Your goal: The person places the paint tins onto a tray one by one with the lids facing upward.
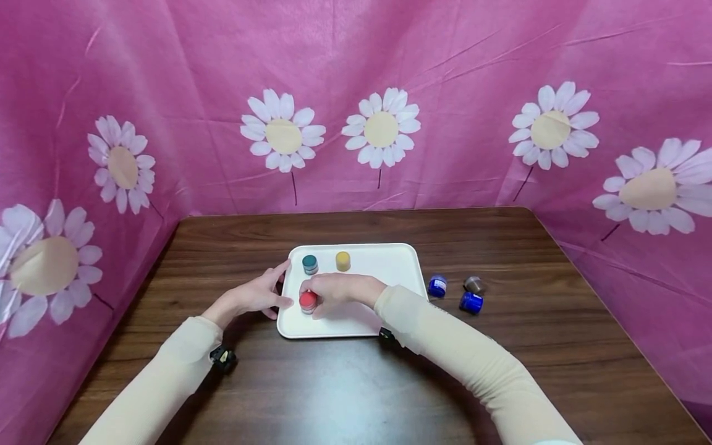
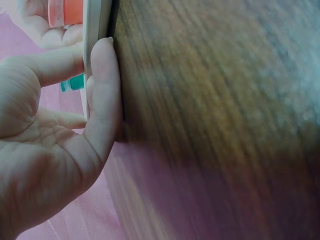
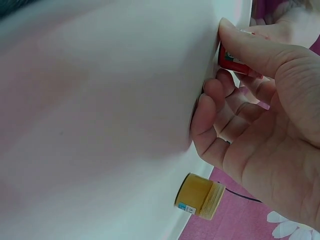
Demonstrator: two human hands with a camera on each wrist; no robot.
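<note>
My right hand (image 1: pixel 336 292) pinches a small red paint jar (image 1: pixel 308 301) between thumb and fingers, low over the left part of the white tray (image 1: pixel 384 262). The right wrist view shows the red jar (image 3: pixel 231 61) by the thumb, the other fingers curled near the tray surface. At the tray's left rim, my left hand (image 1: pixel 258 293) holds the edge, with a finger (image 2: pixel 106 75) along the outside and the thumb over the rim. A green paint jar (image 1: pixel 309 264) and a yellow paint jar (image 1: pixel 343 261) stand upright on the tray behind the right hand.
Two blue jars (image 1: pixel 437 285) and a brownish-grey jar (image 1: pixel 474 284) lie on the wooden table (image 1: pixel 356 389), right of the tray. A pink curtain (image 1: pixel 334 55) with white flowers encloses the table's back and sides.
</note>
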